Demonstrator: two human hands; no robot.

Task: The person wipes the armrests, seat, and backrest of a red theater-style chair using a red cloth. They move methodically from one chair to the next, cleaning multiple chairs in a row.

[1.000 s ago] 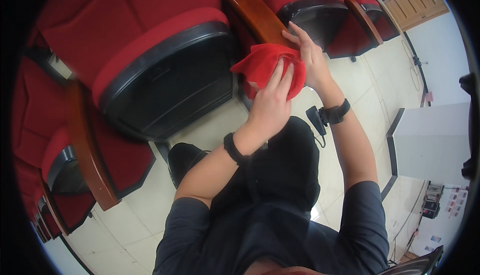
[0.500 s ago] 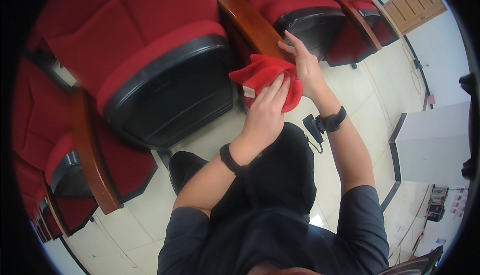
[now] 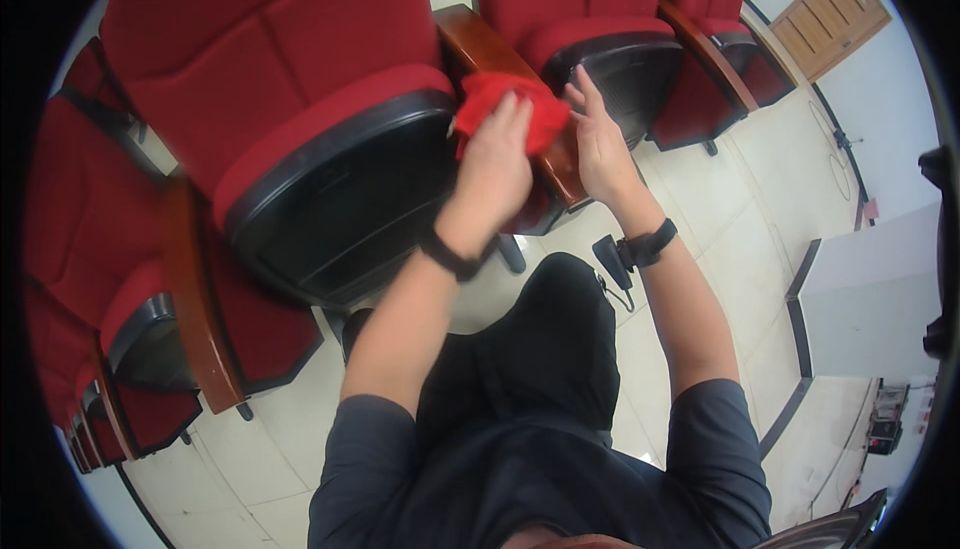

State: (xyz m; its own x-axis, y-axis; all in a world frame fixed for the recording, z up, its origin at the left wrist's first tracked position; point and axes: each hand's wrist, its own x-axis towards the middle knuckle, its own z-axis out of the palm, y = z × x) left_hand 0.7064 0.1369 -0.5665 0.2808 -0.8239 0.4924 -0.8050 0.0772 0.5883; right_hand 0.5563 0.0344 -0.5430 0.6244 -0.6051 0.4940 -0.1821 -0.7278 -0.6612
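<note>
My left hand (image 3: 494,167) grips a bright red cloth (image 3: 546,115), bunched under its fingers and pressed on the glossy brown wooden armrest (image 3: 472,37). Motion blurs the cloth and this hand a little. The armrest's rounded front end shows below the cloth. On its right side my right hand (image 3: 606,157) is raised with fingers stretched out, holding nothing; whether it touches the wood I cannot tell. Each wrist has a black band, and a small black device (image 3: 612,257) hangs at the right one.
A folded-up red seat with a black underside (image 3: 340,204) stands left of the armrest. Another red seat (image 3: 580,44) is on its right, and more run along both sides. A wooden door (image 3: 830,17) and white wall stand at the far right. The floor has pale tiles (image 3: 715,209).
My left hand has carried the red cloth up and left, from the armrest's front end further back along it. The front end is now uncovered. My right hand has shifted slightly and stays open.
</note>
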